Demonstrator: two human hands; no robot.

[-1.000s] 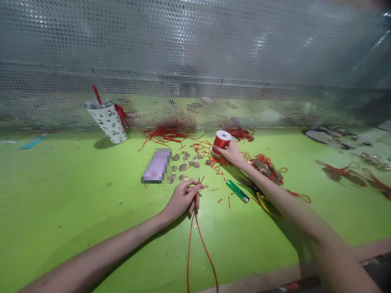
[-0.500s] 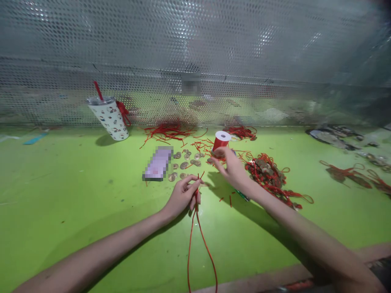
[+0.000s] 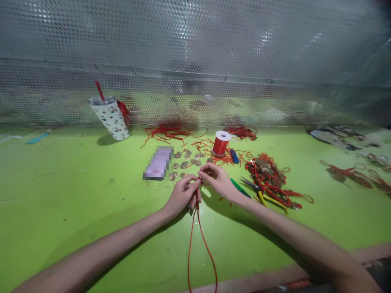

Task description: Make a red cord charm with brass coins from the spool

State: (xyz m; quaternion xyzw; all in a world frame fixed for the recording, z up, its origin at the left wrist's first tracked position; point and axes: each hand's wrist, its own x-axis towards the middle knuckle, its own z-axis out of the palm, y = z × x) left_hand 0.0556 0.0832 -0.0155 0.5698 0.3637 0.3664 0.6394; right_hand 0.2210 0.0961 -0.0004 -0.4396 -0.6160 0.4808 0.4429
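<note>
My left hand (image 3: pixel 183 195) is closed on a red cord (image 3: pixel 198 228), whose long loop hangs down toward the table's front edge. The fingertips of my right hand (image 3: pixel 215 179) pinch together at the cord's upper end, touching the left fingertips; the cord ends are mostly hidden there. Just beyond both hands lie several round coins (image 3: pixel 184 165). A spool of red thread (image 3: pixel 221 143) stands upright behind my right hand. To the right are yellow-handled scissors (image 3: pixel 265 194), partly open, and a green tool (image 3: pixel 240 188).
A pile of coins tied with red cord (image 3: pixel 265 171) lies right of the spool. A blurred phone-like object (image 3: pixel 159 162) is left of the coins. A patterned cup with a straw (image 3: pixel 111 120) stands at the back left, before a perforated screen (image 3: pixel 140 73).
My right hand has moved from beside the spool down and left to the cord at my left fingertips, and its fingers have closed. The scissors and a blue object have come into view.
</note>
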